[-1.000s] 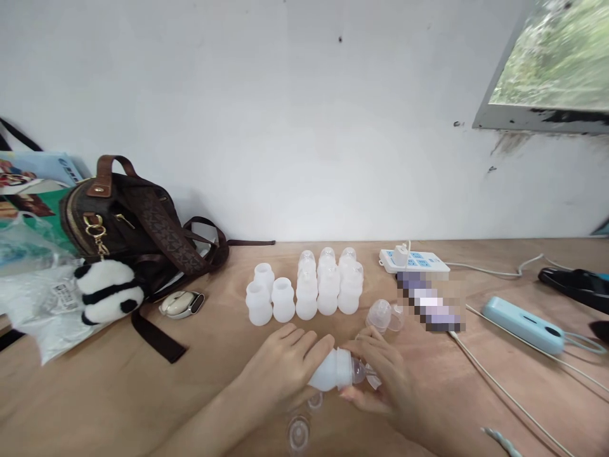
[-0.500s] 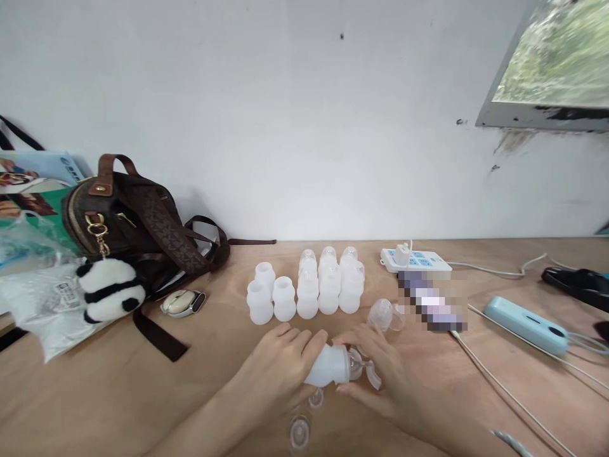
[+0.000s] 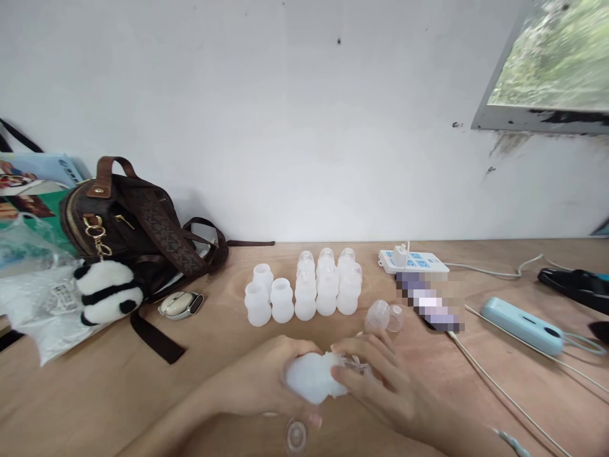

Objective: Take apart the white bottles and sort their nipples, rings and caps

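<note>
A frosted white baby bottle [image 3: 309,379] lies tilted on its side between my hands, its top toward the right. My left hand [image 3: 261,376] is wrapped round the bottle's body. My right hand [image 3: 387,381] has its fingers closed on the neck end, where a clear teat piece [image 3: 354,365] partly shows behind them. Below the hands, a clear round teat part [image 3: 295,436] rests on the table. Further back stand several bottles with clear domed caps [image 3: 327,292], and to their left three open bottles [image 3: 282,301]. Loose clear caps [image 3: 379,315] lie to the right.
On the left are a dark backpack [image 3: 157,222] with a panda charm [image 3: 110,292], a plastic bag [image 3: 38,298] and a beige mouse-like object [image 3: 178,304]. To the right are a power strip [image 3: 419,261], a blurred-out phone [image 3: 431,303], a light blue device [image 3: 521,325] and cables.
The bottle has turned in my hands and moved slightly left. My left hand has shifted its hold round the body, and my right fingers have closed in on the neck end.
</note>
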`<state>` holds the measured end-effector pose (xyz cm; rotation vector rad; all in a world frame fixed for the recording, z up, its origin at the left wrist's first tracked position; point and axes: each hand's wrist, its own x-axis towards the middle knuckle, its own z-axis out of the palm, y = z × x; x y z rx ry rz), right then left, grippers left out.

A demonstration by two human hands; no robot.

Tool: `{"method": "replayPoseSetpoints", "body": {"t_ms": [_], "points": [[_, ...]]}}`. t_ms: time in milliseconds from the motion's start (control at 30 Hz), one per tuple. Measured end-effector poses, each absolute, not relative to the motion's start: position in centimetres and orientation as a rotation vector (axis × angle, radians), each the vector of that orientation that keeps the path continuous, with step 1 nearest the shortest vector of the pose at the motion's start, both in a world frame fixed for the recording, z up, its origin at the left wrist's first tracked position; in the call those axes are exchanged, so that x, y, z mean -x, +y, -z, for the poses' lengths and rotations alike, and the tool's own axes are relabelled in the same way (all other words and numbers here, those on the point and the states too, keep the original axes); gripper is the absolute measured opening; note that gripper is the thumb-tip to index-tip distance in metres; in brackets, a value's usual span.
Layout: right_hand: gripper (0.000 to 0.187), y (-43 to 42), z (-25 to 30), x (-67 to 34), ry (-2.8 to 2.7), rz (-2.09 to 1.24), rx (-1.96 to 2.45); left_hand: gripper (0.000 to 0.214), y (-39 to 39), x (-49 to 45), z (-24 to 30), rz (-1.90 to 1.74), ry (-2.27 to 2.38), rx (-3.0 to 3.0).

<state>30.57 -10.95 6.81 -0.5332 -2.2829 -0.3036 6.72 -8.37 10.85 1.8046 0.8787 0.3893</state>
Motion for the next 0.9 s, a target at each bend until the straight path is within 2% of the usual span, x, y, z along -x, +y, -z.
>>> {"method": "replayPoseSetpoints", "body": {"t_ms": [100,200,300,400,500,733,900], "points": [[0.031,-11.3,-6.7,-30.7,-2.268,0.525,0.380,0.037,-7.5,-5.8,-10.9,-0.042,0.717,-1.409],[0.028,-11.3,-6.6,-31.0,-2.159,0.578,0.348,0.050,-6.5,-4.7,-10.7,0.073,0.555,-1.194],[0.024,-10.5,-6.5,-31.6,-2.085,0.610,0.466,0.056,-5.8,-3.7,-10.9,-0.143,0.544,-1.226],[0.022,-9.6,-6.2,-32.0,-2.079,0.543,0.595,0.050,-5.5,-3.4,-10.9,-0.502,0.763,-1.416],[0.022,-9.0,-5.8,-32.1,-2.107,0.491,0.629,0.057,-5.6,-3.7,-9.7,-0.741,0.966,-1.570],[0.026,-8.9,-5.5,-32.1,-2.123,0.456,0.651,0.049,-7.1,-4.0,-4.4,-0.874,1.260,-1.751],[0.026,-9.1,-5.6,-31.9,-2.129,0.432,0.665,0.033,-7.5,-3.4,-3.7,-0.836,1.414,-1.921]]}}
